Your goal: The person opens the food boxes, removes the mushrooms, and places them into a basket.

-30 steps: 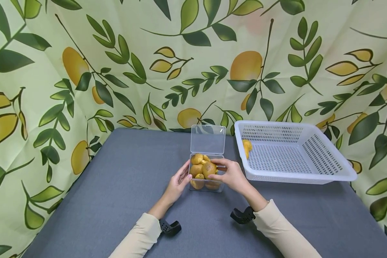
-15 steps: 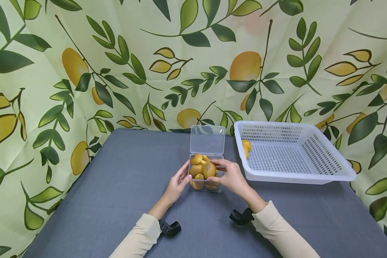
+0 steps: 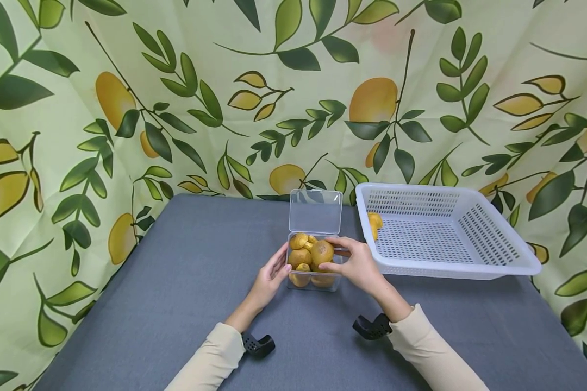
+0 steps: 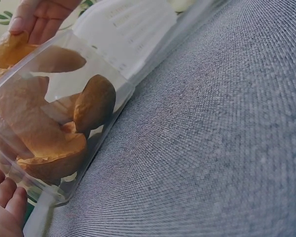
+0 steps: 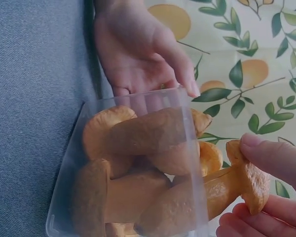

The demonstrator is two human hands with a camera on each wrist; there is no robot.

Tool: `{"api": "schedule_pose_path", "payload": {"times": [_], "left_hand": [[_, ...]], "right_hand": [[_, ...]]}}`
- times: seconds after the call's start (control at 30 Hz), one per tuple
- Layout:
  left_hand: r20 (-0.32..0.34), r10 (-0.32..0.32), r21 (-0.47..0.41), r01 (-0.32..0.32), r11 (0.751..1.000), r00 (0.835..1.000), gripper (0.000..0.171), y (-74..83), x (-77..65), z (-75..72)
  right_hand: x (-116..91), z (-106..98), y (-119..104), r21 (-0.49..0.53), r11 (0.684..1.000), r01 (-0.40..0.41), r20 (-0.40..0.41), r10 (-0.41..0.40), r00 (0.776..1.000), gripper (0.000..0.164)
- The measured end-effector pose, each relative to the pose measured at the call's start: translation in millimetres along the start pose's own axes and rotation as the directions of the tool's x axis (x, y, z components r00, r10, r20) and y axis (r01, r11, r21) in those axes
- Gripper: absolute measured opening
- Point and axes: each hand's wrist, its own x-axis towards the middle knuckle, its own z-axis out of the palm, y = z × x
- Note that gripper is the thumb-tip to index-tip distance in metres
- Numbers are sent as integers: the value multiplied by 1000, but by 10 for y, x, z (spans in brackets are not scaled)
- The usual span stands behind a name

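Note:
A clear plastic box (image 3: 339, 282) stands on the table with its transparent lid (image 3: 315, 212) raised at the back. Several brown mushrooms (image 5: 130, 197) fill it, caps and thick stems visible through the wall. My left hand (image 3: 266, 282) rests against the box's left side, thumb at the front corner by the rim and fingers lying along the wall. With thumb and fingers my right hand (image 3: 361, 265) pinches the cap of a mushroom (image 5: 254, 182) at the box's right side. This mushroom's stem points into the box; part of it is behind the plastic wall.
A white perforated basket (image 3: 455, 266) stands right of the box, close to the right hand. A yellowish mushroom (image 3: 374, 221) lies at its left inner wall. Grey cloth covers the table (image 3: 176, 293); a leaf-patterned curtain (image 3: 200, 65) hangs behind and at the sides.
My right hand has shifted slightly right and up, and the pinched mushroom moved with it. The left hand and the box have stayed in place.

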Motion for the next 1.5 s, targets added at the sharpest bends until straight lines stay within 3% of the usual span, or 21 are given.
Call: {"api": "schedule_pose_path", "payload": {"times": [0.53,0.83,1.5], "left_hand": [[10,-7,1,7,1000,1000,57,0,1,-9],[3,48,-1,-48,999,999,55,-21,6,-2],[3,27,-8,-27,1000,1000,57,2,-3,0]], "right_hand": [[-2,-128,-99,-1,999,33,-74,-33,997,56],[1,-225,-146,44,998,-33,-73,36,997,58],[-22,-505,-130,-16,996,-86,-164,82,983,57]]}}
